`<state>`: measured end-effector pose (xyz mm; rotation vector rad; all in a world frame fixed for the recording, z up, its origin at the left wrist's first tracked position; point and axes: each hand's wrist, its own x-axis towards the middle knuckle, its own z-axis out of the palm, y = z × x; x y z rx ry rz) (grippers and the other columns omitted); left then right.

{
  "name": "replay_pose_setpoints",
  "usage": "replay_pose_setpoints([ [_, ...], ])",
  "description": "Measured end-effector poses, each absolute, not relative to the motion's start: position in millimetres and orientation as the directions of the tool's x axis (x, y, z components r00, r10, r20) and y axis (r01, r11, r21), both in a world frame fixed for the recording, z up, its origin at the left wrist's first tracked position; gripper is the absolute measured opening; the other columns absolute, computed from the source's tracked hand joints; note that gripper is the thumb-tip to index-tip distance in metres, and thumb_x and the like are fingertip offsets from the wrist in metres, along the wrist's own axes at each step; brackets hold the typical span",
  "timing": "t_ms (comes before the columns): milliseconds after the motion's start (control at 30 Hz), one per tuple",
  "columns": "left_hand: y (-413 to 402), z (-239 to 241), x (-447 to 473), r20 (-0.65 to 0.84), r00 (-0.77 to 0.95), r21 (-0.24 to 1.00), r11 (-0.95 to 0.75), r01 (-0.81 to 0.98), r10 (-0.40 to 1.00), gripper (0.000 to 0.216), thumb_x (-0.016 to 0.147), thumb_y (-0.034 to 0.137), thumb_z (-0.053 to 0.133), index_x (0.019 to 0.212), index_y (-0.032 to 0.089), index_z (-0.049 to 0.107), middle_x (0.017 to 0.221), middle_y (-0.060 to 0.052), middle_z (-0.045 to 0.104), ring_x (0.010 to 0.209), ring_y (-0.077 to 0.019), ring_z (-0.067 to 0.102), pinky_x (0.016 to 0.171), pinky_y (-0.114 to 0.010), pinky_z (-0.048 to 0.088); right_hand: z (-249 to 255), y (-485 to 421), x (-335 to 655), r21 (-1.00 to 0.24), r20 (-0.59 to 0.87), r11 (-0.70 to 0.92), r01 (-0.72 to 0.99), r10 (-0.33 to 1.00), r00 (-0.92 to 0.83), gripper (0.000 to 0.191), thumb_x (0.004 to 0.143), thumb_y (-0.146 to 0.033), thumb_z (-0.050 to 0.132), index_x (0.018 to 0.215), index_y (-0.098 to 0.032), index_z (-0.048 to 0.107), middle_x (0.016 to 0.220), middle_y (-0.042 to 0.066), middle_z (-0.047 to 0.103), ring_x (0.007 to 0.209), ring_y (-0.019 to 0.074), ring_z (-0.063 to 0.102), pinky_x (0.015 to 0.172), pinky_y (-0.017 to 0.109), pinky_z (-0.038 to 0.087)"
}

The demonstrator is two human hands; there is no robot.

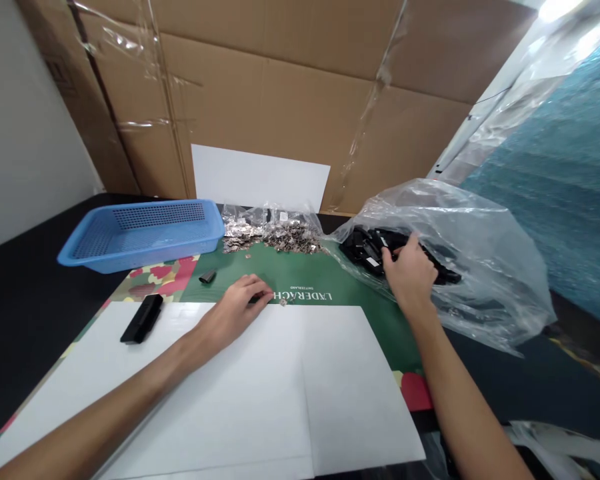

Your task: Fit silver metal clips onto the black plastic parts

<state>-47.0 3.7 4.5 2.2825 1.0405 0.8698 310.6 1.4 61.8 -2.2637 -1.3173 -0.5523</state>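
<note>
**Reaching right**

Reaches with right hand (409, 268) among uncountable black parts (364, 250) in one clear bag (490, 247), at right; cannot tell whether grasping. Curls left hand (243, 300) at centre, grip unclear, near one tiny metal piece (283, 302). One oblong black piece (143, 319), left; one blue basket (140, 257), upper left; two metal heaps (293, 238), upper centre; white paper (330, 373) on green board (390, 333); cardboard (260, 113) behind.

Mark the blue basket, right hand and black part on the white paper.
Blue basket (156, 255), head view: near wall.
Right hand (410, 270), head view: back of hand.
Black part (142, 319), head view: middle of top.
</note>
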Motion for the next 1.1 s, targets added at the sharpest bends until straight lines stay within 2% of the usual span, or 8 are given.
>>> replay_pose_setpoints([
  [67, 4, 3, -47, 0.348, 0.506, 0.657, -0.59, 0.469, 0.789, 0.021, 0.101, 0.033, 0.054, 0.096, 0.022, 0.071, 0.101, -0.006, 0.069, 0.097, -0.0208, 0.066, 0.087, -0.034, 0.054, 59, 3, 301, -0.163, 0.528, -0.401, 0.901, 0.736, 0.423, 0.06, 0.096, -0.038, 0.055, 0.145, -0.004, 0.046, 0.096, 0.021, 0.072, 0.081, 0.0364, 0.068, 0.068, 0.04, 0.044],
  [167, 2, 4, -47, 0.32, 0.516, 0.67, -0.575, 0.47, 0.795, 0.019, 0.101, 0.032, 0.054, 0.101, 0.022, 0.07, 0.106, -0.006, 0.067, 0.097, -0.0198, 0.067, 0.086, -0.033, 0.054, 56, 3, 275, -0.244, 0.496, -0.177, 0.953, 0.822, 0.28, 0.032, 0.099, -0.038, 0.054, 0.12, -0.015, 0.061, 0.083, 0.009, 0.071, 0.071, 0.0262, 0.066, 0.063, 0.032, 0.039],
  [233, 0, 7, -47, 0.295, 0.522, 0.668, -0.564, 0.486, 0.8, 0.018, 0.101, 0.032, 0.054, 0.102, 0.022, 0.069, 0.106, -0.006, 0.066, 0.098, -0.0197, 0.066, 0.085, -0.033, 0.053, 53, -1, 251, -0.356, 0.412, 0.126, 0.926, 0.911, 0.034, 0.026, 0.102, -0.043, 0.053, 0.094, -0.019, 0.062, 0.076, 0.003, 0.067, 0.065, 0.0195, 0.06, 0.061, 0.029, 0.036],
  [333, 0, 10, -48, 0.274, 0.518, 0.653, -0.552, 0.518, 0.81, 0.016, 0.101, 0.03, 0.053, 0.1, 0.022, 0.067, 0.105, -0.005, 0.065, 0.098, -0.0198, 0.064, 0.086, -0.033, 0.051, 48, -13, 214, -0.509, 0.178, 0.422, 0.751, 0.905, -0.387, 0.035, 0.102, -0.05, 0.056, 0.082, -0.021, 0.058, 0.072, -0.002, 0.063, 0.062, 0.0149, 0.054, 0.059, 0.026, 0.035],
  [533, 3, 5, -49, 0.266, 0.441, 0.655, -0.497, 0.57, 0.857, 0.014, 0.104, 0.03, 0.05, 0.112, 0.023, 0.06, 0.098, -0.001, 0.064, 0.092, -0.0185, 0.063, 0.082, -0.032, 0.047, 48, -29, 186, -0.574, -0.004, 0.404, 0.712, 0.869, -0.496, 0.037, 0.087, -0.053, 0.079, 0.086, -0.021, 0.059, 0.079, -0.004, 0.064, 0.07, 0.0131, 0.056, 0.064, 0.025, 0.034],
  [800, -1, 13, -48, 0.218, 0.434, 0.61, -0.469, 0.639, 0.874, 0.024, 0.108, 0.036, 0.043, 0.093, 0.022, 0.056, 0.09, -0.001, 0.062, 0.092, -0.0212, 0.06, 0.079, -0.035, 0.042, 58, -29, 192, -0.588, -0.111, 0.349, 0.729, 0.858, -0.501, 0.042, 0.081, -0.056, 0.084, 0.094, -0.023, 0.062, 0.09, -0.003, 0.066, 0.08, 0.0164, 0.059, 0.07, 0.027, 0.037],
  [1000, -2, 11, -48, 0.279, 0.456, 0.611, -0.523, 0.595, 0.845, 0.019, 0.103, 0.036, 0.055, 0.117, 0.023, 0.057, 0.107, -0.004, 0.06, 0.106, -0.0217, 0.057, 0.092, -0.037, 0.046, 57, -31, 188, -0.568, -0.117, 0.335, 0.752, 0.871, -0.477, 0.043, 0.082, -0.054, 0.084, 0.096, -0.022, 0.059, 0.099, -0.001, 0.064, 0.086, 0.0177, 0.058, 0.073, 0.028, 0.038],
  [1100, -4, 15, -49, 0.309, 0.454, 0.588, -0.543, 0.6, 0.836, 0.018, 0.105, 0.036, 0.051, 0.113, 0.021, 0.058, 0.108, -0.004, 0.062, 0.106, -0.0215, 0.058, 0.094, -0.037, 0.047, 55, -30, 189, -0.577, -0.114, 0.324, 0.75, 0.877, -0.466, 0.044, 0.08, -0.051, 0.086, 0.095, -0.021, 0.058, 0.099, -0.001, 0.063, 0.086, 0.0177, 0.057, 0.074, 0.028, 0.038],
])
